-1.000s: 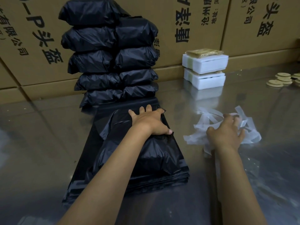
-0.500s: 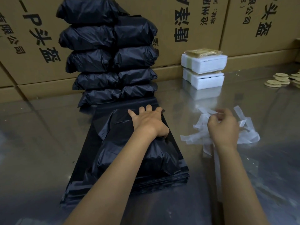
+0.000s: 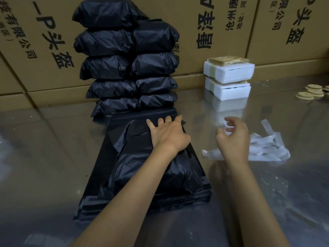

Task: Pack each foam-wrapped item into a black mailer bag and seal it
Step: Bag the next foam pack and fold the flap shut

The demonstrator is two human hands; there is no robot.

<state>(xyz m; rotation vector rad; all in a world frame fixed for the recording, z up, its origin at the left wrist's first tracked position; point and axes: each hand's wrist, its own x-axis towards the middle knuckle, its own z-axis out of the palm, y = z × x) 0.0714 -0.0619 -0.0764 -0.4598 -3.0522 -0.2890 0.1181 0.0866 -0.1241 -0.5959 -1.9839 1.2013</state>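
The filled bag (image 3: 156, 173) lies at desk centre on a flat stack of empty mailers (image 3: 99, 198), its far flap folded over. It is glossy black, creased, and bulges over its contents.

We see the left hand (image 3: 169, 136) laid palm-down on the bag's far end, fingers straight and spread, pressing the flap; its grip is released, holding nothing. The forearm runs diagonally from the lower edge of the view.

We see the right hand (image 3: 233, 138) raised just right of the bag, above the desk (image 3: 44, 157). Its fingers are curled and a bit of white strip (image 3: 227, 133) shows between them; whether the grip actually pinches it we cannot tell.

Peeled white strips (image 3: 267, 147) lie in a loose pile just beyond and right of that hand. Bare reflective desk extends left of the mailers and toward the near right.

Behind the bag, packed bags (image 3: 128, 66) stand stacked in two columns against cartons (image 3: 222, 24). Two foam-wrapped items (image 3: 229, 81) are stacked farther right, near the cartons. Round tan discs (image 3: 309, 92) sit at the far right edge.
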